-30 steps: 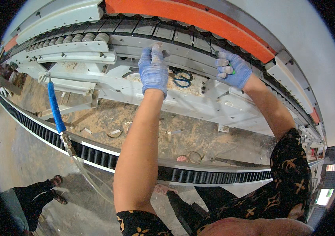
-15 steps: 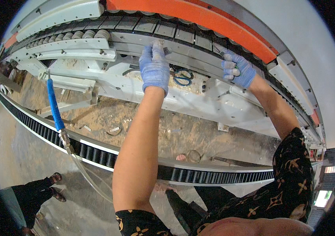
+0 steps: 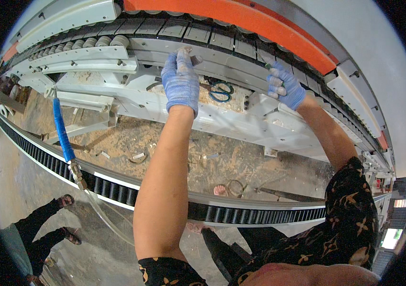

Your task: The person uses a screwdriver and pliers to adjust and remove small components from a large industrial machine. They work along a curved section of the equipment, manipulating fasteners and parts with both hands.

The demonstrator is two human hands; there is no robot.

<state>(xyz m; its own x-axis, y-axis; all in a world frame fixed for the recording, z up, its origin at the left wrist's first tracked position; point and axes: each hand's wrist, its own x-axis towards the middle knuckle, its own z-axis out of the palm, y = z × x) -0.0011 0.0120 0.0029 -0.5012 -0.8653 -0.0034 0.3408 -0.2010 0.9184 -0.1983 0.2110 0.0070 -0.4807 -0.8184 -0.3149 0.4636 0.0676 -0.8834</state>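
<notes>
Both my hands wear blue gloves and reach up to a long grey rail [image 3: 231,57] of a big white machine. My left hand [image 3: 180,82] lies with its back to me, fingers together on the rail, fingertips beside a small grey piece [image 3: 196,59]. Whether it grips that piece is hidden. My right hand [image 3: 286,86] is curled against the rail further right, closed on a thin green-tipped tool [image 3: 270,67]. Scissors with teal handles [image 3: 220,90] lie on the dusty white machine body between my hands.
An orange strip [image 3: 241,21] and a black segmented belt [image 3: 203,33] run above the rail. A blue air gun with a clear hose [image 3: 62,128] hangs at left. A black link chain [image 3: 117,190] crosses below over sawdust. Another person's sandalled feet [image 3: 67,217] stand at lower left.
Both hands stay at nearly the same spots on the rail. My right hand's fingers have curled in a little tighter.
</notes>
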